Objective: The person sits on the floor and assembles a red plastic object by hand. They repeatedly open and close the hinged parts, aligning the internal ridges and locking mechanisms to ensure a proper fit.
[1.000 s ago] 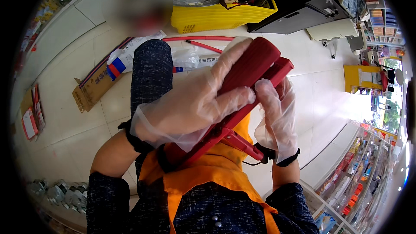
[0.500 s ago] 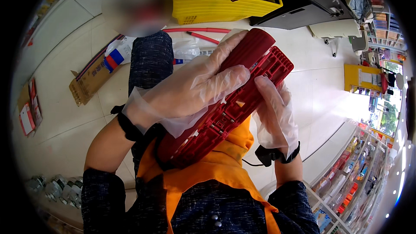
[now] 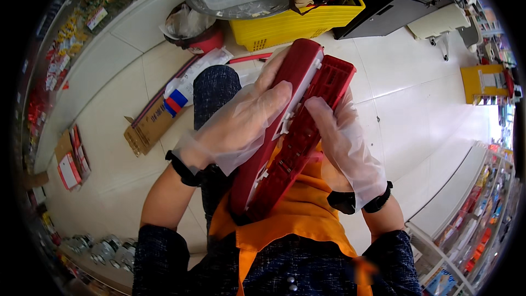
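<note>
The left hand (image 3: 238,123), in a clear glove (image 3: 222,153), is closed around the left red shell (image 3: 255,170), its thumb laid along the inner side and its fingers wrapped over the outer one. By the right hand (image 3: 349,140), gloved alike, the right red shell (image 3: 298,145) is pinched, the thumb being set on the ribbed inner face and the fingers partly hidden behind. Both long shells are held aslant above the orange apron (image 3: 290,227), with a narrow gap between them; whether they are joined at the near end cannot be told. White tabs (image 3: 285,125) are seen along the left one's inner edge. The step in hand is judged to be the parting or the fitting of the shells, and the next move would call for an even grip on both, so that the tabs are not strained. Farther out, on the tiled floor (image 3: 411,115), a cardboard box (image 3: 150,129) is seen at left, with a red bin (image 3: 211,42) and a yellow basket (image 3: 290,28) at the far side; at right a stocked white shelf (image 3: 446,194) is seen.
</note>
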A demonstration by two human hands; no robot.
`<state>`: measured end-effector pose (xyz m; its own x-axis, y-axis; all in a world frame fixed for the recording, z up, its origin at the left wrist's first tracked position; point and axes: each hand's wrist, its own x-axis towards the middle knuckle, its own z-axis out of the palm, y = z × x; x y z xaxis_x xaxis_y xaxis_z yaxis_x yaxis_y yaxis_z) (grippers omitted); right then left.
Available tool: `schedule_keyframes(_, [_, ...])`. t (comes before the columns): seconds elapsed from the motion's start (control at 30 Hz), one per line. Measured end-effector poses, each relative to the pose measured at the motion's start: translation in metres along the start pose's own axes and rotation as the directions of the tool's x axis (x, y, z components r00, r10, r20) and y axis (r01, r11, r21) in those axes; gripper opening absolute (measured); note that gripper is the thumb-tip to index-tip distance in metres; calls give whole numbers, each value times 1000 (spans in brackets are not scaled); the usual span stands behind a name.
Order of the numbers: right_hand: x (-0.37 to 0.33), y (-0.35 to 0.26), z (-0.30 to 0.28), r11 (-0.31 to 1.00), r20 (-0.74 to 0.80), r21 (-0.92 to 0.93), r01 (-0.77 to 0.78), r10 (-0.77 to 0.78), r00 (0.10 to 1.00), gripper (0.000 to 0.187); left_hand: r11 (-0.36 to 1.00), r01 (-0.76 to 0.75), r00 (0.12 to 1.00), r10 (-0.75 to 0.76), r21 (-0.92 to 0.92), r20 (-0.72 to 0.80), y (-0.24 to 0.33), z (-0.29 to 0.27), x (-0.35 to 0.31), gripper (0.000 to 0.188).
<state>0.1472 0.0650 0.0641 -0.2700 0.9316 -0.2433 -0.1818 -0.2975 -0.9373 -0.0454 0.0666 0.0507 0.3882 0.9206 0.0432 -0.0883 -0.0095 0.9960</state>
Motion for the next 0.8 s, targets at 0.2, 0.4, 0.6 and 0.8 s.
schedule_keyframes(0.2, [-1,-8,3,994,48,90,-62,58,997,45,1000,13,999,-13,1,-34,-6,2,1,79])
schedule_keyframes(0.4, [-4,-14,-11,978,99,95,-186,176,979,57,998,-43,999,44,48,-32,4,6,0,78])
schedule_keyframes(0.6, [-4,-13,-13,960,103,148,-238,225,969,53,997,-45,997,48,62,-55,4,3,-4,77])
schedule_keyframes(0.8, [0,-14,-14,903,145,261,-341,313,939,44,997,-68,995,66,-25,-75,-2,3,-7,76])
